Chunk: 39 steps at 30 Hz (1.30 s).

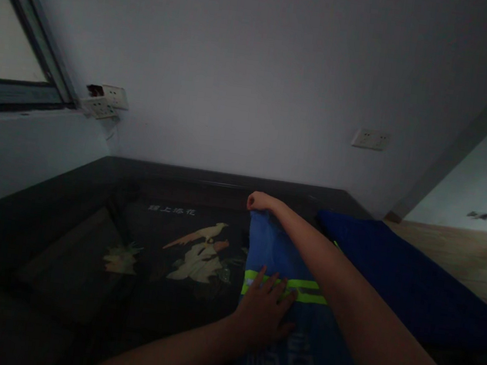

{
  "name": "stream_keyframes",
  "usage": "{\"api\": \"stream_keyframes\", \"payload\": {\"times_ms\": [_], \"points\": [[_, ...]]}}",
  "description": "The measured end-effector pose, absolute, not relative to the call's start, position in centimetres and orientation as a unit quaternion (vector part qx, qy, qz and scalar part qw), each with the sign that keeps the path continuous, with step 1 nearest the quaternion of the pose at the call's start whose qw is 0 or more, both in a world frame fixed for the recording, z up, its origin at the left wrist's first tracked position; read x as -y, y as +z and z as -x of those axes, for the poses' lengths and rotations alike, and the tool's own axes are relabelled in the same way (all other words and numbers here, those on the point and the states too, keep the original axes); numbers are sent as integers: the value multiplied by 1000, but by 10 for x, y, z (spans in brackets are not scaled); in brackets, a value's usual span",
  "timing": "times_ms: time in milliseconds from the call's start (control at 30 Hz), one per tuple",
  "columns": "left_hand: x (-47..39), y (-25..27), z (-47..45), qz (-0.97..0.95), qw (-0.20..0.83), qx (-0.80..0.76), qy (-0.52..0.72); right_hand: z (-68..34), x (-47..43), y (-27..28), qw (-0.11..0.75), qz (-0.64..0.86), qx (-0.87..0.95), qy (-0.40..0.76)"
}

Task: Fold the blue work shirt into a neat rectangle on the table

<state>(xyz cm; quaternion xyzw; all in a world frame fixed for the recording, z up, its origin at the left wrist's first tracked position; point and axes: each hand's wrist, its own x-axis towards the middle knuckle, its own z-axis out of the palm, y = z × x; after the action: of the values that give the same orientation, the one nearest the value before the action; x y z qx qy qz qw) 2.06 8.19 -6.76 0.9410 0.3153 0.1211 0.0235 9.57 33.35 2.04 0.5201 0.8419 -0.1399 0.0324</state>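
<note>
A blue work garment with a lime-yellow band and pale printed characters lies over the dark inlaid tabletop. My left hand rests flat across the band, its fingers spread on the cloth. Farther away, my right hand is closed on the garment's far left corner. My right forearm crosses above the cloth and hides part of its right side. The garment's near end runs out of the bottom of the view.
Deep blue cloth lies to the right, with a bit of lime trim. A pale wall with a socket rises behind the table. At left are more sockets and a window frame. Wooden floor shows at right.
</note>
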Motion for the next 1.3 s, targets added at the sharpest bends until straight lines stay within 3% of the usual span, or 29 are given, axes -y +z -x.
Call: {"api": "stream_keyframes", "payload": {"times_ms": [600,1300], "points": [[-82,-62,-18,-941,78,-307,116,-97,-331,-38,-149,-574,-789,-161],[-84,-62,-20,-945,73,-304,95,-76,-304,-64,-146,-548,-822,-43]]}}
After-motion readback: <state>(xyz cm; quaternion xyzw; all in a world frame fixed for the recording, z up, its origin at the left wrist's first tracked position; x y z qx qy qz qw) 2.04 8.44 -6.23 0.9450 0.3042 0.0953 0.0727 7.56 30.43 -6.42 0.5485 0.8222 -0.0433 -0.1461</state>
